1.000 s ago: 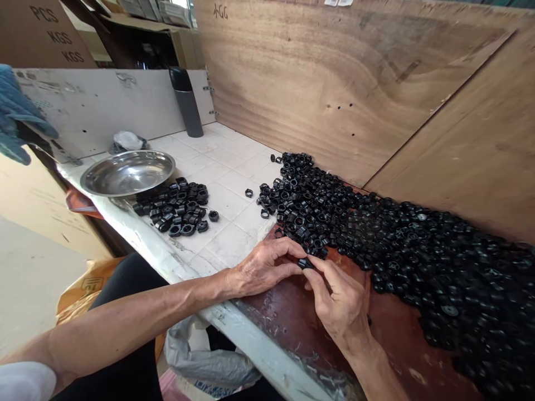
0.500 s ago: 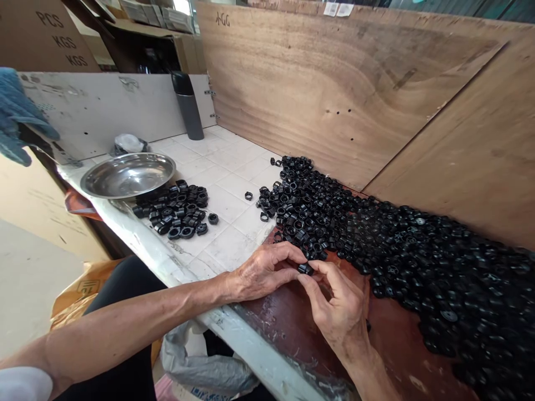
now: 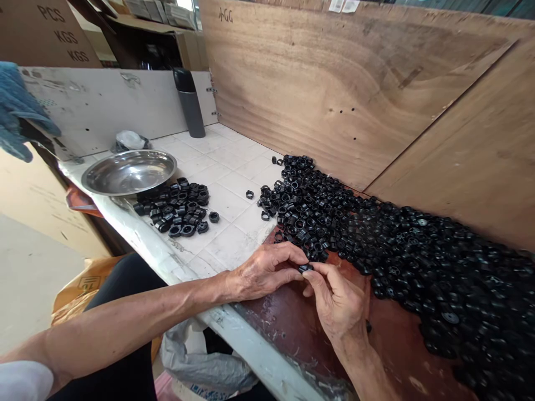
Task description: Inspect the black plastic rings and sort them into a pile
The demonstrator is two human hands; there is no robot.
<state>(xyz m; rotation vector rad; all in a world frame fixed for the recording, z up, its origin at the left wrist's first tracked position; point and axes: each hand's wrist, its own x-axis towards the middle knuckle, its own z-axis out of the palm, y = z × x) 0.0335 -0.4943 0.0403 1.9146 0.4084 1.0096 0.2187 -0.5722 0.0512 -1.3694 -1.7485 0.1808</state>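
Note:
My left hand point(image 3: 263, 272) and my right hand point(image 3: 338, 301) meet at the near edge of the bench, fingertips pinched together on one small black plastic ring point(image 3: 305, 268). A big heap of the same black rings point(image 3: 397, 250) spreads from the middle of the bench to the right, just beyond my fingers. A smaller pile of black rings point(image 3: 178, 209) lies to the left on the white tiles, beside a shallow steel bowl point(image 3: 127, 172).
Plywood panels point(image 3: 334, 89) wall the bench at the back and right. A dark grey flask point(image 3: 190, 106) stands at the back left by a white board point(image 3: 104, 108). Cardboard boxes point(image 3: 45, 33) and a blue cloth point(image 3: 16, 108) sit at the left. A grey plastic bag point(image 3: 209, 356) hangs under the bench edge.
Both hands stay together on the small ring; the fingers have shifted slightly as they work it. The view has drifted a little.

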